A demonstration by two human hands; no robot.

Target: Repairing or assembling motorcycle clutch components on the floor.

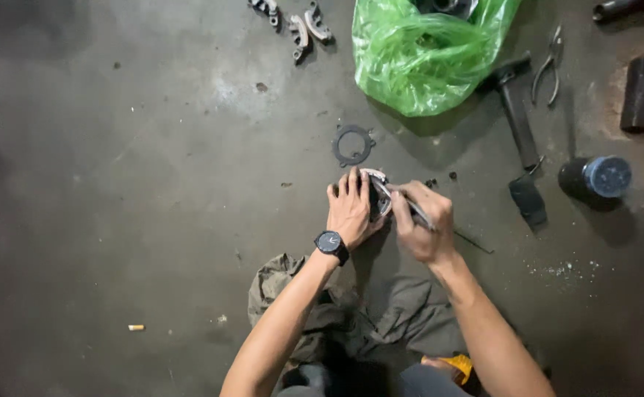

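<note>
Left hand (349, 208) was clamped round the small curved silver metal part (378, 192) low over the concrete floor (116, 220) while the right hand (423, 222) gripped a thin dark tool (419, 213) against it; pinning it steady and levering gently looked smartest.

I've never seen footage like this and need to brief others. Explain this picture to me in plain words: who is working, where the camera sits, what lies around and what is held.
There is no machine here: a person works with two bare hands. The one camera sits on the person's head and looks straight down at a dark concrete floor. The left hand, with a wristwatch, steadies a small round metal part. The right hand grips a thin tool pressed against that part. Just above lies a flat metal ring. Farther up sit a green plastic bag, a hammer, pliers, a dark can with a blue lid and curved metal pieces. A grey rag lies near the person's knees.
</note>
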